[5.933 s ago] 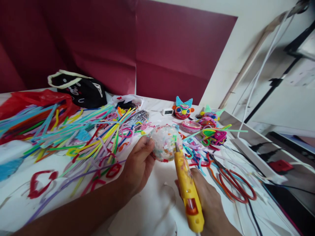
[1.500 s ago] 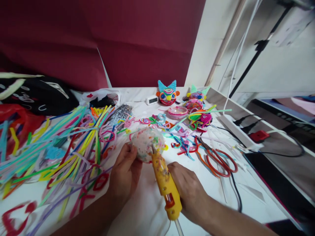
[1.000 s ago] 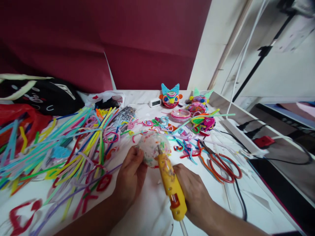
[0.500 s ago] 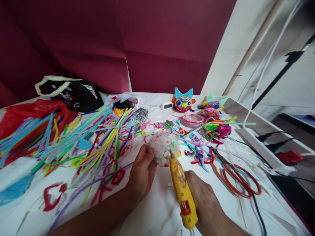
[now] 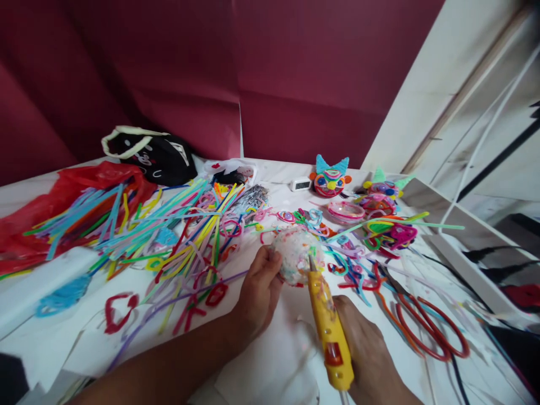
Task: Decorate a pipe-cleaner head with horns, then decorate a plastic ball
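Observation:
A whitish ball speckled with bits of colour (image 5: 293, 253) is gripped from its left side by my left hand (image 5: 261, 287), thumb on the near face. My right hand (image 5: 365, 343) is wrapped round a yellow hot glue gun (image 5: 327, 326), its fingers partly hidden behind the body. The metal nozzle points away from me and meets or nearly meets the ball's right side; whether it touches, I cannot tell. A glue stick's end juts from the gun's rear.
Pipe cleaners (image 5: 198, 219) lie heaped at left, partly on a red plastic bag (image 5: 76, 185). Red-handled scissors (image 5: 426, 320) lie right of my right hand. A finished-looking face ball with blue ears (image 5: 331, 177) stands behind, near a small white digital clock (image 5: 301, 184) and a black bag (image 5: 152, 157).
The whole scene has shifted right in view as the camera turned left. Both hands keep their hold, and the ball and glue gun stay in nearly the same position relative to each other.

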A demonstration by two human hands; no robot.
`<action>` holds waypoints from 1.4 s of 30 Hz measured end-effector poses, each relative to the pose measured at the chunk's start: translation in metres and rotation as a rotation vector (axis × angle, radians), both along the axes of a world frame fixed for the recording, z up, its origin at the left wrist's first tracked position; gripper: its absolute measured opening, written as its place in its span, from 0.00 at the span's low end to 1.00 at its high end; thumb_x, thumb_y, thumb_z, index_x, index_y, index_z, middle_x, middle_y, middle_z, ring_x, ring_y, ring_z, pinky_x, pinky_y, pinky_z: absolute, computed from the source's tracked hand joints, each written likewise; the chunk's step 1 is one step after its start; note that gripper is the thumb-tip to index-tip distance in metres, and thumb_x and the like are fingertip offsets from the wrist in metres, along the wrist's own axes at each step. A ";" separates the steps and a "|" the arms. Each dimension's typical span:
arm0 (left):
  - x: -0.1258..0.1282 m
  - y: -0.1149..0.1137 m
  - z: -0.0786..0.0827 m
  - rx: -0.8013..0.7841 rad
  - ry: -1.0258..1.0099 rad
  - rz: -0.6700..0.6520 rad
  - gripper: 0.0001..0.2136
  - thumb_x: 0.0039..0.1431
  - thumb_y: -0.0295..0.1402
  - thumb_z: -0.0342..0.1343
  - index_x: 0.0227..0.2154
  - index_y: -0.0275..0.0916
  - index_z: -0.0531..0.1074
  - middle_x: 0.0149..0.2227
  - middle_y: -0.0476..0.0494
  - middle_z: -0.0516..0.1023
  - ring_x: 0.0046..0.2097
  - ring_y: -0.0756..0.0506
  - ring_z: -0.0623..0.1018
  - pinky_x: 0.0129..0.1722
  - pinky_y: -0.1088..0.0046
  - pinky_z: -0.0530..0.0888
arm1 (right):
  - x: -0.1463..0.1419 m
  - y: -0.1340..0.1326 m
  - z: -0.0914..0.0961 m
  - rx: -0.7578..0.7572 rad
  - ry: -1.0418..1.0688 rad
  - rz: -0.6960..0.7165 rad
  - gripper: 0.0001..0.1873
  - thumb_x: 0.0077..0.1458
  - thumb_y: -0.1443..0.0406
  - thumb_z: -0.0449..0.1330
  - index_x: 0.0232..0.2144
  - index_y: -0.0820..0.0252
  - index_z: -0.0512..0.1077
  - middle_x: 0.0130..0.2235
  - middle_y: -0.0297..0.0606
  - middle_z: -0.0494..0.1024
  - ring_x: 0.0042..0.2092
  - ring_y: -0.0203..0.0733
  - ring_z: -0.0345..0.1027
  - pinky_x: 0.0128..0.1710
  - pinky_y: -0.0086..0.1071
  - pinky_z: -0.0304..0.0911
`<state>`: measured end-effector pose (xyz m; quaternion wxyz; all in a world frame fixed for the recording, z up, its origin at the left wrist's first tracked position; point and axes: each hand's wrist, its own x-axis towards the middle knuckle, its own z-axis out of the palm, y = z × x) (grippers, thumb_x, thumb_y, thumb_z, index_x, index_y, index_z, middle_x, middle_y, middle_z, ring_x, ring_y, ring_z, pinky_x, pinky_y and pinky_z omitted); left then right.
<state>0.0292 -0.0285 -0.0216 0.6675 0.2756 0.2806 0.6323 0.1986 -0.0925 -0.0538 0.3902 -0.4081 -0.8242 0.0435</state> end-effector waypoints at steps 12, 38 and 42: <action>0.002 -0.006 -0.002 0.014 -0.039 -0.022 0.12 0.51 0.36 0.65 0.27 0.37 0.66 0.29 0.51 0.69 0.33 0.50 0.69 0.38 0.73 0.67 | 0.005 -0.003 -0.006 -0.042 -0.048 -0.050 0.10 0.59 0.69 0.50 0.43 0.53 0.63 0.33 0.36 0.71 0.31 0.42 0.72 0.27 0.31 0.67; 0.004 -0.019 0.006 -0.060 -0.091 0.049 0.20 0.41 0.39 0.69 0.22 0.38 0.60 0.24 0.53 0.63 0.29 0.52 0.63 0.33 0.75 0.62 | 0.033 0.001 -0.012 -0.090 -0.212 -0.064 0.09 0.56 0.60 0.55 0.41 0.51 0.64 0.30 0.38 0.78 0.23 0.47 0.75 0.15 0.32 0.64; 0.001 -0.025 0.001 -0.080 -0.107 0.103 0.20 0.39 0.39 0.70 0.23 0.38 0.63 0.25 0.52 0.65 0.30 0.52 0.65 0.33 0.75 0.63 | 0.028 -0.003 -0.011 -0.057 -0.188 0.002 0.08 0.58 0.64 0.51 0.41 0.52 0.64 0.33 0.39 0.79 0.29 0.46 0.78 0.18 0.30 0.67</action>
